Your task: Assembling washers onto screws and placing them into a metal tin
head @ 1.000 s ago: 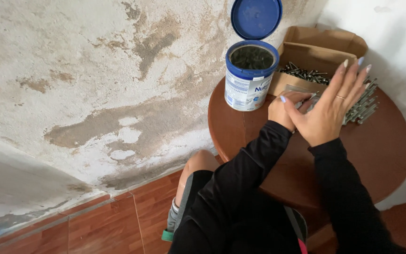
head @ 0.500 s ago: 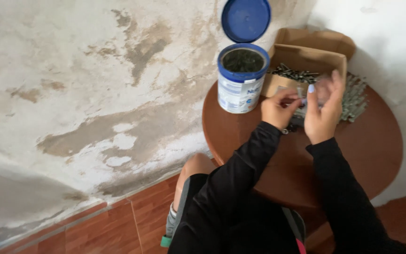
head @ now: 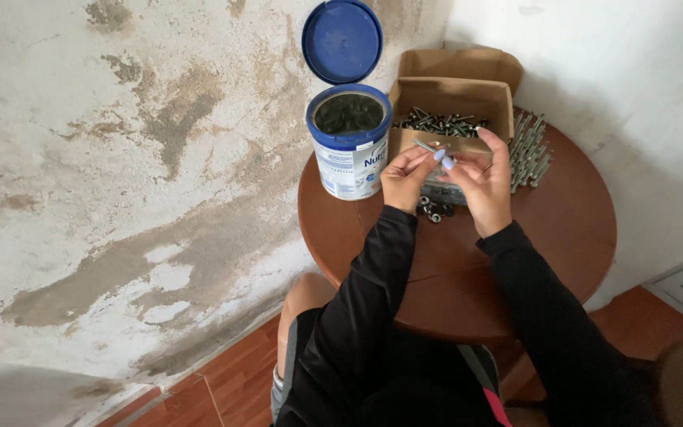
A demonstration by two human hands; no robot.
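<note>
A seated person in black long sleeves works at a small round wooden table (head: 563, 261) pushed against a stained, peeling wall (head: 120, 158). Both hands meet above the table's far half, just in front of an open cardboard box (head: 452, 99) holding a heap of metal bolts (head: 439, 122). The left hand (head: 405, 180) pinches the end of a single long bolt (head: 425, 146) between thumb and fingertips; the right hand (head: 485, 183), fingers curled and tipped with pale blue nails, closes in on the same bolt from the other side, though whether it grips the shaft or a small part on it cannot be told. Directly under the hands, a few dark nuts (head: 434, 211) lie loose on the tabletop. To the left of the box stands a blue-and-white tin can (head: 349, 150), its hinged blue lid (head: 342, 41) flipped upright against the wall, the contents dark and unclear. To the right of the box, a row of long bolts (head: 528, 150) rests on the table near its edge. Below the table, reddish floor tiles (head: 199, 387) show.
</note>
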